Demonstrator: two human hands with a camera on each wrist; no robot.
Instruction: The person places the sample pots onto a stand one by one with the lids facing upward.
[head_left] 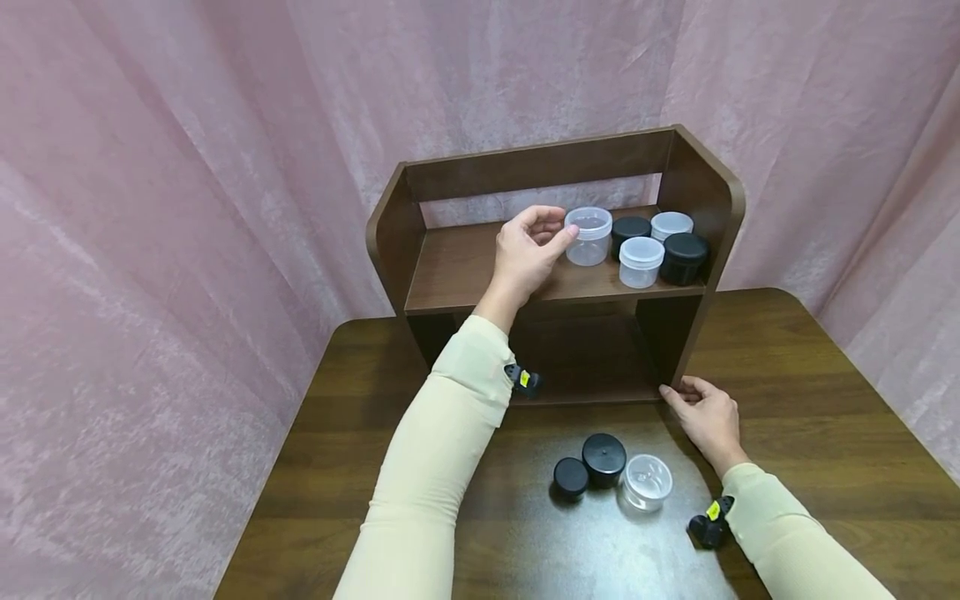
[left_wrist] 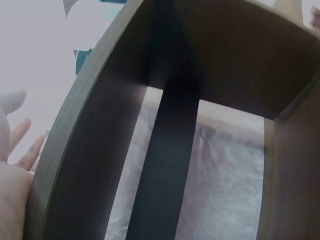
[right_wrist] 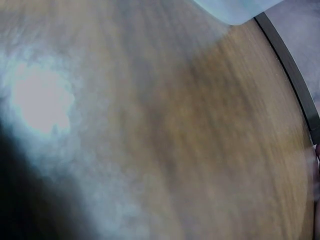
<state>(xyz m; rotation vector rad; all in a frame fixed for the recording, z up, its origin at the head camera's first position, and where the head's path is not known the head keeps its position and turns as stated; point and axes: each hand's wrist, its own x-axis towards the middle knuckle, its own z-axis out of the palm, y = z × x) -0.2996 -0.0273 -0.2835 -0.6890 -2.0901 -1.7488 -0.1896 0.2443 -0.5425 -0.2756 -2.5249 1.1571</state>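
On the upper board of a brown wooden shelf [head_left: 465, 267], my left hand [head_left: 528, 250] holds a clear, lidless-looking round jar [head_left: 588, 250] by its left side, thumb across the rim. Right of it stand a rear black-lidded jar [head_left: 632, 229], a rear white-lidded jar [head_left: 672, 222], a front white-lidded jar [head_left: 641, 262] and a front black jar [head_left: 684, 260]. At the shelf's lower right front corner, my right hand [head_left: 708, 421] grips the side panel, thumb in front and fingers outside. The left wrist view shows my left hand [left_wrist: 12, 195] beyond the board's edge.
On the wooden table [head_left: 337, 467] before the shelf stand a small black jar [head_left: 571, 477], a larger black jar [head_left: 603, 458] and a clear jar [head_left: 647, 482]. Pink curtains [head_left: 187, 250] hang behind. The shelf's lower compartment [head_left: 577, 358] faces me.
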